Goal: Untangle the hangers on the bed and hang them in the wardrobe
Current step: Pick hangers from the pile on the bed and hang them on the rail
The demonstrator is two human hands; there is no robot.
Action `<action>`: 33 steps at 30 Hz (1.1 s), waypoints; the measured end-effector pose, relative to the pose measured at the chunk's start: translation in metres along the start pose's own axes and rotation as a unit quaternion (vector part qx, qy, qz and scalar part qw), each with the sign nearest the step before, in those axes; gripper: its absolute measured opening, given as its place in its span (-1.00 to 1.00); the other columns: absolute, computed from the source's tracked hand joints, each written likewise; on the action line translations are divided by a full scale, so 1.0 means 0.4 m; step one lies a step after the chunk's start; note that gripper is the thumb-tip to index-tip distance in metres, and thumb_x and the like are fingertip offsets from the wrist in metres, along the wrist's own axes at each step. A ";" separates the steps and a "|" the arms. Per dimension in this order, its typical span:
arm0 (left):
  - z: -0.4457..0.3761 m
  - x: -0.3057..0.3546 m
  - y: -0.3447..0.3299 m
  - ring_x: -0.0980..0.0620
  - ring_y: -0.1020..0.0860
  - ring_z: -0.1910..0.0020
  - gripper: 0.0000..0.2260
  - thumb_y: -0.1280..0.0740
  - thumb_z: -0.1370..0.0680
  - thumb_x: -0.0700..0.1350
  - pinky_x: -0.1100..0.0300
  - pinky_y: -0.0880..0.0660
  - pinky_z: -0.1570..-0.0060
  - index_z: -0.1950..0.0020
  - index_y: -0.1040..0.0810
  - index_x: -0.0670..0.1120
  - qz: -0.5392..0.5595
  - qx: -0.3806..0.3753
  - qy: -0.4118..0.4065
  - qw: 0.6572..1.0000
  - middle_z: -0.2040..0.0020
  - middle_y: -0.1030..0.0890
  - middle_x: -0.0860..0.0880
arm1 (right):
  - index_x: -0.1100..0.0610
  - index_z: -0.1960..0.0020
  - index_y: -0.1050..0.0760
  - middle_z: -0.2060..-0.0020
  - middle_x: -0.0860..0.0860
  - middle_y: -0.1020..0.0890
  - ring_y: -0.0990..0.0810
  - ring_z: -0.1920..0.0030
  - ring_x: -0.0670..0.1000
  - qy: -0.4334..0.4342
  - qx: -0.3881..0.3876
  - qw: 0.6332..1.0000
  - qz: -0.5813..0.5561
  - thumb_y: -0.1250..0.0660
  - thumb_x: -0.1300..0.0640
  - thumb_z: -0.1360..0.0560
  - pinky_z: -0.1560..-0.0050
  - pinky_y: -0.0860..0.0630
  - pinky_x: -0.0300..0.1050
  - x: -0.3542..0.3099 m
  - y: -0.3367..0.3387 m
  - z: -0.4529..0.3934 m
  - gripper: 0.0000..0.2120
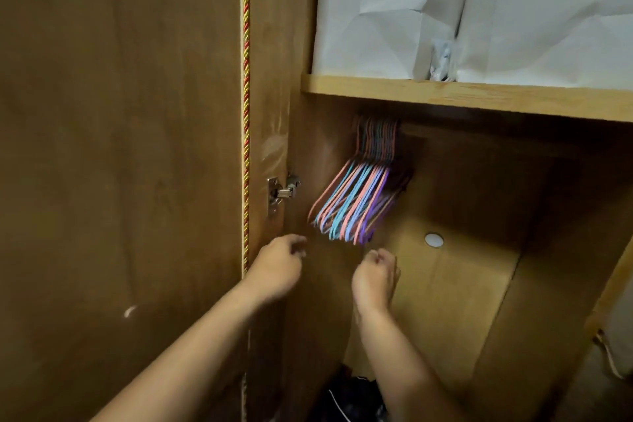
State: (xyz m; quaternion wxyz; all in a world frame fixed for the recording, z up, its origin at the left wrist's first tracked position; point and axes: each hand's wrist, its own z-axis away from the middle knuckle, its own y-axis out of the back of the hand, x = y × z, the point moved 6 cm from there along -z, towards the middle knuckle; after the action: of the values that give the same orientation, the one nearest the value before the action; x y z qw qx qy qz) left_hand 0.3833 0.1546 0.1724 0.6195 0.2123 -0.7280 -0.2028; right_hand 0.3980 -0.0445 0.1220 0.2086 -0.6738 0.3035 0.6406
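The hangers (356,192) were thin and coloured pink, blue and purple, and they were packed close together in one bunch. Their hooks went up into the shadow under the shelf (479,96), where the rail could not be seen, and their lower ends spread out toward the left and down. The bunch hung inside the wardrobe (462,284), near its left wall.

The wardrobe was of brown wood. Its door (120,147) stood open on the left, with a metal hinge (282,192) on the edge and a twisted red and gold cord (245,106) running down it. On the shelf stood white paper bags (479,10). A small white round disc (434,240) sat on the back panel, to the right of the hangers. Some dark things (352,397) lay at the bottom, too blurred to tell what they were.

Both hands were just under the hangers and did not touch them. The left hand (277,267) was below the left ends of the bunch, its fingers loosely curled and holding nothing. The right hand (375,276) was below the right ends, its fingers curled in more tightly, also with nothing in it
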 end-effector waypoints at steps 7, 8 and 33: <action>0.355 -0.244 0.016 0.03 -0.58 0.21 -0.71 -0.15 -0.53 -0.28 0.12 -0.52 0.15 0.08 -0.61 0.01 0.074 0.109 0.147 0.980 0.17 -0.67 0.01 | 0.04 -0.23 -0.47 -0.19 0.06 -0.52 -0.52 -0.15 0.11 -0.108 -0.307 0.944 0.044 -0.13 0.21 -0.61 -0.23 -0.46 -0.01 0.225 -0.082 0.294 -0.74; 0.447 -0.291 0.027 0.04 -0.58 0.21 -0.73 -0.16 -0.50 -0.26 0.12 -0.53 0.12 0.12 -0.60 0.02 0.066 0.134 0.181 0.972 0.20 -0.67 0.04 | 0.01 -0.19 -0.50 -0.18 0.07 -0.56 -0.53 -0.11 0.09 -0.103 -0.373 0.920 0.064 -0.13 0.18 -0.59 -0.23 -0.50 0.04 0.247 -0.089 0.382 -0.74; 2.895 -0.421 -0.198 0.05 -0.47 0.46 -0.73 -0.08 -0.56 -0.34 0.28 -0.25 0.41 -0.11 -0.53 -0.19 0.284 0.703 0.537 0.371 0.24 -0.54 -0.06 | 0.10 0.12 -0.48 0.38 0.01 -0.52 -0.48 0.47 -0.06 0.011 -0.942 0.163 0.292 -0.25 0.23 -0.58 0.40 -0.42 -0.23 0.575 0.774 2.467 -0.88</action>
State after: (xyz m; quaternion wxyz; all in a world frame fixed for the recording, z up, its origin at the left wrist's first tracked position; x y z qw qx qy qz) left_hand -0.7325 0.2205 -0.1830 0.5292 0.4165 -0.1402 0.7259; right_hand -0.5396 0.3584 -0.1632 -0.7913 -0.2248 -0.3548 0.4443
